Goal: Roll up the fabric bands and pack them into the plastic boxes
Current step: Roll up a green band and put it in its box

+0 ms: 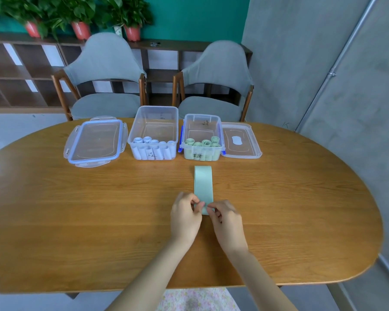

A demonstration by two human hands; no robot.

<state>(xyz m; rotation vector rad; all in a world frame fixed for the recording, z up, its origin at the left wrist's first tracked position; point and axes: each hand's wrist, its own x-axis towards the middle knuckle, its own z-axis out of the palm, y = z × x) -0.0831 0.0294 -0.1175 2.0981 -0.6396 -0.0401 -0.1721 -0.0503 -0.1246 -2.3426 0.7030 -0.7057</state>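
A pale green fabric band (203, 184) lies flat on the wooden table (99, 209), running away from me toward the boxes. My left hand (185, 215) and my right hand (226, 219) pinch its near end from either side, where a small curl of the band shows between the fingertips. Behind it stands a clear plastic box (202, 138) with several green rolls (202, 143) upright along its front wall. To the left, a larger clear box (154, 131) holds several white rolls (153, 147).
A blue-rimmed lid (96, 142) lies left of the larger box and a clear lid (240, 140) lies right of the smaller one. Two grey chairs (106, 79) stand behind the table. A shelf with potted plants (81, 23) lines the back wall.
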